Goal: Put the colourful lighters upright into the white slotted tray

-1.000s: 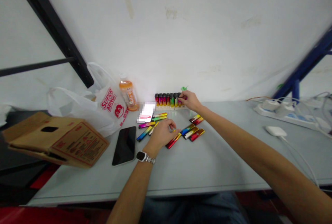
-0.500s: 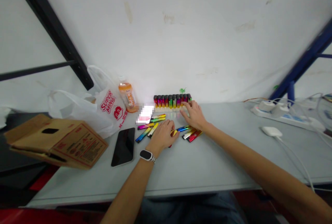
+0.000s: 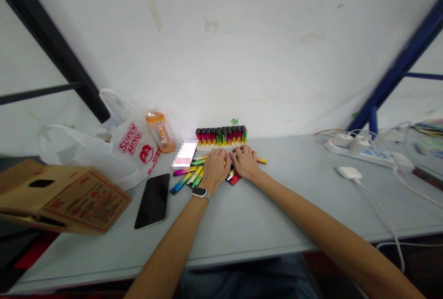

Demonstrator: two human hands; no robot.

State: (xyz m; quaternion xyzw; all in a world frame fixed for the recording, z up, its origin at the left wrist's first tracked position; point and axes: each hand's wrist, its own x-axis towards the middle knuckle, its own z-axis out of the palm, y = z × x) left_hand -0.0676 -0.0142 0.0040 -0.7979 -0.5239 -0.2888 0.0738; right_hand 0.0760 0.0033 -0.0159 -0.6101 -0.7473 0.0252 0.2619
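My left hand [image 3: 216, 166], with a watch on its wrist, is bent over the loose lighters [image 3: 187, 180]. A bit of yellow shows by its thumb, apparently a lighter in its grip; the fingertips hide most of it. Right beside it, my right hand [image 3: 245, 162] reaches over more lighters with fingers apart and slightly bent. A yellow lighter [image 3: 262, 161] sticks out past its outer side, and a red lighter [image 3: 235, 179] lies below it. Behind both hands, several shiny coloured lighters [image 3: 221, 136] stand upright in rows in a pale holder [image 3: 205, 148].
A white card or phone [image 3: 187, 153], partly blurred, lies left of the holder. Further left are a black phone [image 3: 152, 200], an orange drink bottle [image 3: 159, 130], a plastic bag [image 3: 129, 151] and a cardboard box [image 3: 86, 202]. A power strip [image 3: 370, 153] and white charger [image 3: 349, 173] lie right.
My right hand has come away from the upright lighters, back toward the loose ones and close to my left hand. The view has shifted to the right.
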